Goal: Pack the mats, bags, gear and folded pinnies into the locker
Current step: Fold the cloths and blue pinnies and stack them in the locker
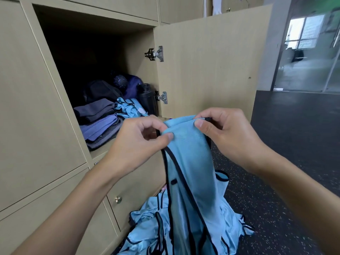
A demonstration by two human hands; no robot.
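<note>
Head view: holding one blue pinny up before the locker's open front, top hem pinched by left grip and right grip. Hanging lengthwise toward floor pile. Probably folding next, then up-left to the shelf's front edge, nearer left grip.

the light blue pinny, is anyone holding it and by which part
Yes: the left hand and right hand pinch the light blue pinny at its top edge.

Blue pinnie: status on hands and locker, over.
Left hand and right hand both pinch blue pinnie top edge, hanging unfolded. Locker door open, part packed. Nothing blocking opening.
</note>
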